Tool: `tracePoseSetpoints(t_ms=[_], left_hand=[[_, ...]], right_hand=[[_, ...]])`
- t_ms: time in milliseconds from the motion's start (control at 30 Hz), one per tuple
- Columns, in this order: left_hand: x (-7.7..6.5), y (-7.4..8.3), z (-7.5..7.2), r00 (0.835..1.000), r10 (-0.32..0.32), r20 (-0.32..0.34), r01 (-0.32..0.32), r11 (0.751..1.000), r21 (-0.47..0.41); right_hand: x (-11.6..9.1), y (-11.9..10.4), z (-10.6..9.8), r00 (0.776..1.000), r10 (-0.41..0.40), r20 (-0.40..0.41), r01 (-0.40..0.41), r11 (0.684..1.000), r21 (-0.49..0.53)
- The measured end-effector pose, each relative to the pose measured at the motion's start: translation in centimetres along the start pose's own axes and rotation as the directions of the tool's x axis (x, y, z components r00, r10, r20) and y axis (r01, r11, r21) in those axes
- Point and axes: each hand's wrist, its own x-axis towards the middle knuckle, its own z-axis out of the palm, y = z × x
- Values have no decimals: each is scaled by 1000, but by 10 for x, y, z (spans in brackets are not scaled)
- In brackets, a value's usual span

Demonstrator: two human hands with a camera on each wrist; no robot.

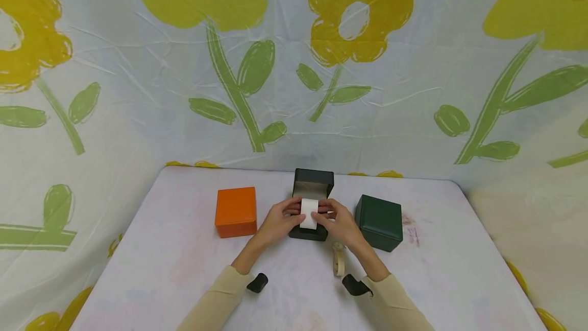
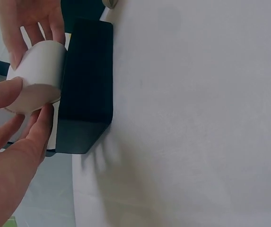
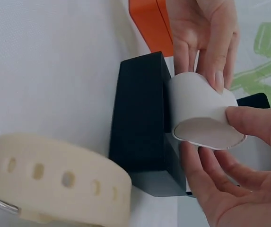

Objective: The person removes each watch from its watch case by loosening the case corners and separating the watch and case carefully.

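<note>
A white, rounded watch cushion (image 1: 309,213) is held over the open black watch box (image 1: 309,234), its lid tipped up at the back. My left hand (image 1: 278,220) pinches the cushion's left end between thumb and fingers. On the right end my right hand (image 1: 340,222) has the same kind of grip. In the right wrist view the cushion (image 3: 204,106) shows an oval, hollow-looking end, close against the front wall of the box (image 3: 140,113). A cream-strapped watch (image 1: 339,262) stands on the table just below my right hand; its strap (image 3: 64,177) shows a row of holes.
To the left sits a closed orange box (image 1: 236,212). A closed dark green box (image 1: 379,222) stands on the right, near my right wrist. All rest on a white-covered table (image 1: 193,269), with a flower-printed cloth (image 1: 294,91) hanging behind its far edge.
</note>
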Motion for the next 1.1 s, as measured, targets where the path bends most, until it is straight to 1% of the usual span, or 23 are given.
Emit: tracePoseSetpoints(t_ms=[133, 333, 567, 733, 967, 1100], left_hand=[[-1, -1, 1, 1000, 16, 6, -16, 1000, -4], [-1, -3, 3, 1000, -1, 24, -1, 996, 90], [0, -5, 7, 1000, 7, 15, -9, 993, 114], [0, -6, 9, 1000, -16, -2, 17, 988, 151], [2, -7, 12, 998, 21, -55, -9, 975, 220], [3, -7, 13, 997, 17, -78, 3, 969, 245]], right_hand=[[0, 1, -1, 1000, -1, 12, 1, 1000, -15], [1, 3, -2, 999, -12, 32, 13, 999, -35], [1, 4, -2, 1000, -6, 30, 9, 996, -86], [2, 4, -2, 999, -21, 46, 27, 991, -131], [6, 6, -3, 997, -43, 69, 55, 980, -190], [9, 9, -2, 997, -49, 65, 63, 973, -223]])
